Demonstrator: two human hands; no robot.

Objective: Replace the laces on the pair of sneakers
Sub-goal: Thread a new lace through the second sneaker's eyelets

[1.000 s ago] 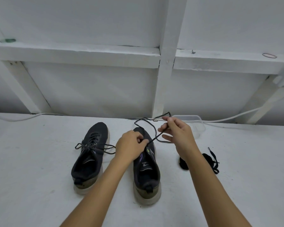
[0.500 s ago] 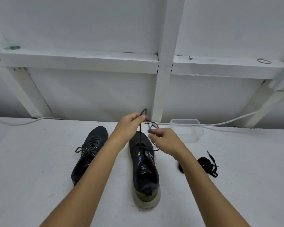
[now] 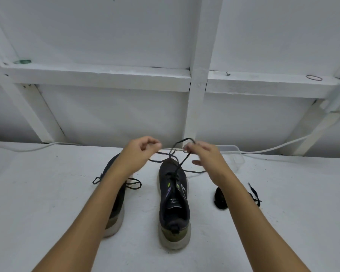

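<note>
Where the white counter [image 3: 47, 213] meets the back wall, a white cable [image 3: 37, 148] runs along the edge, and both hands work just short of it, raised above the toe of the right-hand sneaker [image 3: 174, 203]. The left hand [image 3: 139, 152] has its fingertips drawn together on one end of the black lace [image 3: 180, 163]; the right hand [image 3: 206, 156] pinches a loop of the same lace between thumb and forefinger, its other fingers loosely spread. From the fingers the lace drops to the eyelets near the toe, and slack trails onto the counter on both sides of the shoe.

There is open counter at the far left, at the far right, and in front of the heels. The surface is painted white and scuffed with small dark specks. Behind it stands a white wall with a horizontal ledge [image 3: 98, 75], an upright post and slanted braces.

Two dark sneakers stand side by side, toes toward the wall; the left sneaker [image 3: 116, 213], partly under the forearm, has its lace tied. One bundle of black laces [image 3: 220, 199] lies right of the pair. One clear plastic container [image 3: 236, 158] sits behind the right hand. Two rubber bands rest on the ledge, one green [image 3: 22, 61], one reddish [image 3: 313, 77].
</note>
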